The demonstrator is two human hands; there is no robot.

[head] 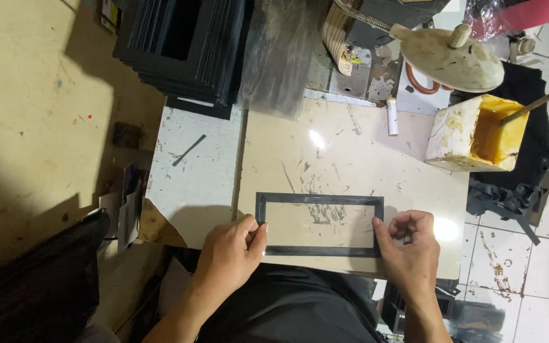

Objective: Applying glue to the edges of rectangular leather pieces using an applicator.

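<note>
A flat black rectangular frame (pixel 319 199) lies on the glossy beige work board (pixel 351 152), near its front edge. My left hand (pixel 230 251) pinches the frame's left end, thumb on top. My right hand (pixel 408 248) grips the frame's right end, fingers curled at the corner. The board shows through the frame's open middle, with dark scuff marks on it.
A stack of black frames (pixel 185 44) stands at the back left. A white tub of yellow glue (pixel 478 133) with a brush in it sits at the right. A lamp head (pixel 452 57) hangs over the back. A white stick (pixel 392 115) lies behind. Black scraps (pixel 509 197) lie on the tiled floor.
</note>
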